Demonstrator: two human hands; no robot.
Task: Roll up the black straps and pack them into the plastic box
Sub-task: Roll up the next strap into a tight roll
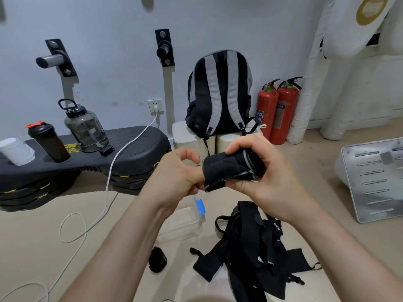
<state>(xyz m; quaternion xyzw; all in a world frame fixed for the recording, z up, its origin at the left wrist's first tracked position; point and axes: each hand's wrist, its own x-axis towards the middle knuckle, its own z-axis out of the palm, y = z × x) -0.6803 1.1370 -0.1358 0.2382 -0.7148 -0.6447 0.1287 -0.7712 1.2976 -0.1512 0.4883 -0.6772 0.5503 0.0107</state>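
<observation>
- Rolling a black fabric strap (231,171) into a thick bundle, held in the air above the floor, well above the clear plastic box with a blue latch (183,223)
- Right hand (259,168) clamped around the roll, fingers (237,185) curled under it, thumb over the top
- Left hand (176,173) at the roll's left end, fingers partly curled, pinching the loose edge as far as can be told
- Best kept tight: hold tension, keep the edges aligned, press the free flap down
- Roll's long axis lying roughly left to right, tilted slightly, left end lower
- More black straps in a loose heap (250,253) on the floor just right of the box; one small black rolled bundle (157,259) lying near its front
</observation>
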